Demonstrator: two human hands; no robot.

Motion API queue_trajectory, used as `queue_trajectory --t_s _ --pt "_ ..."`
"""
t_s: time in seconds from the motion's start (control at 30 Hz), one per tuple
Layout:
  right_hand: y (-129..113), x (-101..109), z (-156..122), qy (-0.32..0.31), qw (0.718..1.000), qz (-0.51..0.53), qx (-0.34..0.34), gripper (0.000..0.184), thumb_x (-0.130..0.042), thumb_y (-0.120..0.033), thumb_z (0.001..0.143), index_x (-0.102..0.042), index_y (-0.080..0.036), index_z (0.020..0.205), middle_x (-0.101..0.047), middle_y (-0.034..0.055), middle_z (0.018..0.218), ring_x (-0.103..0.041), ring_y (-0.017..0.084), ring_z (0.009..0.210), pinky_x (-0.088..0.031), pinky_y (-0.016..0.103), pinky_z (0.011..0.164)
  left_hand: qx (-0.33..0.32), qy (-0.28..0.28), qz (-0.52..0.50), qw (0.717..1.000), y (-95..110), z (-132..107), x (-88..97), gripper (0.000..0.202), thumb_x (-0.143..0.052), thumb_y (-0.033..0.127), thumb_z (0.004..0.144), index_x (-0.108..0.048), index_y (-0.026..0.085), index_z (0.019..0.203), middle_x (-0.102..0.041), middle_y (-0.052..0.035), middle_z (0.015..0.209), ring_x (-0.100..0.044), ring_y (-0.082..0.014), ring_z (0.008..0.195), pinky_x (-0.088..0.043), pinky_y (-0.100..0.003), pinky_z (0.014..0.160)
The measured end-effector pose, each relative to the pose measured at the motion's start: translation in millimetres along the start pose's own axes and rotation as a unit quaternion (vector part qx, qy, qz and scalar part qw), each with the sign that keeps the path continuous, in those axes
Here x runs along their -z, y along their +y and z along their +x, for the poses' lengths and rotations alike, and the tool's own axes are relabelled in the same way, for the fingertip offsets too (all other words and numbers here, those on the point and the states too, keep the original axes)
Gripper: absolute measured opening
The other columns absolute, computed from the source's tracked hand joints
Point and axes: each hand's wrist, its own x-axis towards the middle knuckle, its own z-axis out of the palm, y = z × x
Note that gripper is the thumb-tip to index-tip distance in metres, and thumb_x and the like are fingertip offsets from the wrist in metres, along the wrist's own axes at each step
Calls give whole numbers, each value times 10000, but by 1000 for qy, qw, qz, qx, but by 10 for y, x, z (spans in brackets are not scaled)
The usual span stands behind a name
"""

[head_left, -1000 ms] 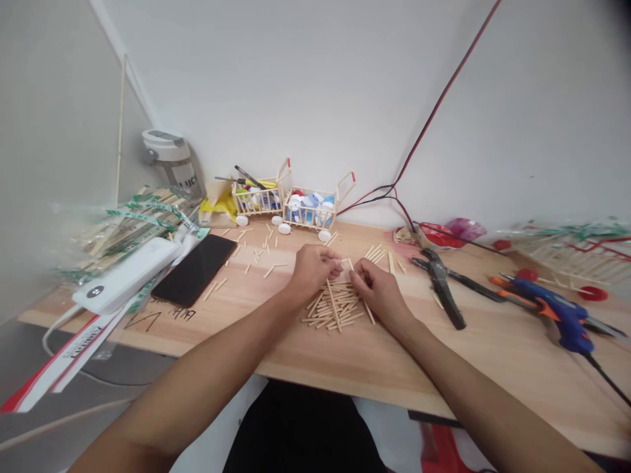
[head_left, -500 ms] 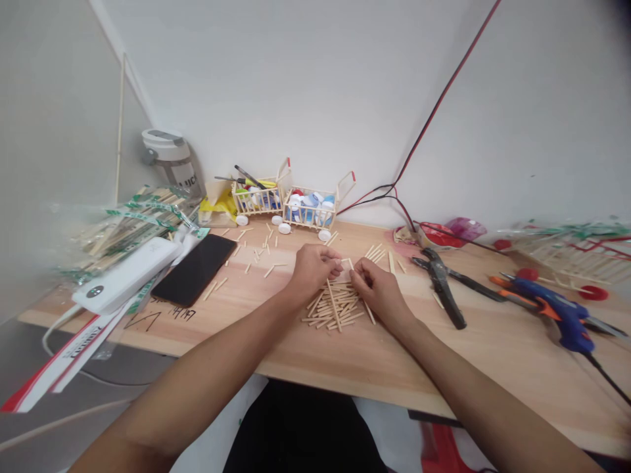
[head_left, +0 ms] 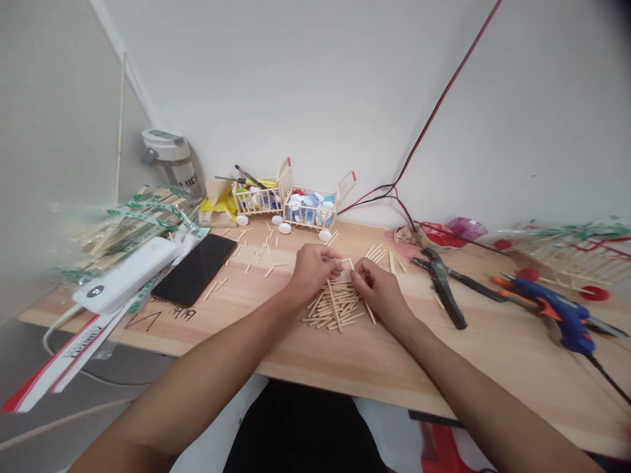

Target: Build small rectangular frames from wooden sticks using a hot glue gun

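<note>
Our left hand (head_left: 313, 270) and our right hand (head_left: 377, 292) are close together, just above a messy pile of little wooden sticks (head_left: 335, 307). The pile lies near the middle of a wooden table (head_left: 424, 355), and some sticks cross over each other. The fingers on both hands are curled and pinched together. Our right fingertips (head_left: 355, 269) are next to a small stick (head_left: 350, 263) between our hands, but it is too small to tell if our fingers are gripping it. To our left, more loose sticks lie on the table near a black phone (head_left: 194, 269) and a white power bank (head_left: 125, 274). A plastic bag of sticks (head_left: 131, 226) is past them. At the back, by the wall, are two little stick carts (head_left: 286, 203) with bottle caps inside. To our right are black pliers (head_left: 441, 289) and a blue glue gun (head_left: 557, 314) with orange parts. A red and black wire (head_left: 434, 115) runs up the wall.
</note>
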Motion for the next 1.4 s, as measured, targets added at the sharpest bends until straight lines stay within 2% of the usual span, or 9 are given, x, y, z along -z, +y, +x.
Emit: queue_trajectory --t_s 0.37,0.53,0.67,0.77,1.13,1.27,1.4 --pt "-32 13 11 6 1000 -3 -17 213 -474 -339 864 -471 -213 692 -443 -44 551 -407 124 531 -289 247 525 17 -5 4 1000 64 -9 4 93 -588 -5 753 -638 72 743 -646 -25 578 -610 -96 512 -490 -189 485" --pt "-50 43 13 10 1000 7 -7 314 -375 -363 941 -533 -202 723 -531 -9 643 -499 149 641 -344 259 607 17 -1 7 1000 80 -20 12 77 -592 12 759 -638 72 770 -648 -27 592 -620 -106 531 -494 -194 485" --pt "-38 50 9 16 1000 6 -9 376 -322 -390 969 -508 -204 701 -514 -11 635 -486 149 636 -336 264 608 18 0 6 1000 97 -27 25 75 -591 15 762 -636 75 767 -650 -30 601 -622 -109 538 -498 -200 494" --pt "-32 60 5 7 1000 18 -19 400 -304 -398 977 -543 -202 723 -529 -12 630 -493 148 632 -342 262 611 15 0 6 1000 107 -24 37 74 -591 23 765 -638 81 771 -659 -32 615 -627 -111 545 -494 -199 491" --pt "47 36 22 -17 993 103 -61 468 -402 -511 924 -625 -183 675 -628 19 643 -537 138 577 -376 244 556 6 4 4 1000 97 11 56 48 -609 47 774 -629 85 752 -662 -38 620 -625 -112 551 -497 -208 504" --pt "51 39 34 -33 992 101 -61 480 -401 -503 922 -626 -179 648 -613 14 605 -530 131 551 -373 241 538 4 1 7 1000 96 5 56 48 -607 38 775 -628 79 762 -658 -41 626 -624 -110 553 -500 -208 508" --pt "57 37 38 -26 994 94 -59 409 -430 -464 912 -646 -175 720 -606 0 595 -536 131 554 -383 239 542 7 -1 9 1000 99 9 55 48 -604 37 777 -630 77 775 -653 -35 619 -622 -109 549 -505 -210 511"
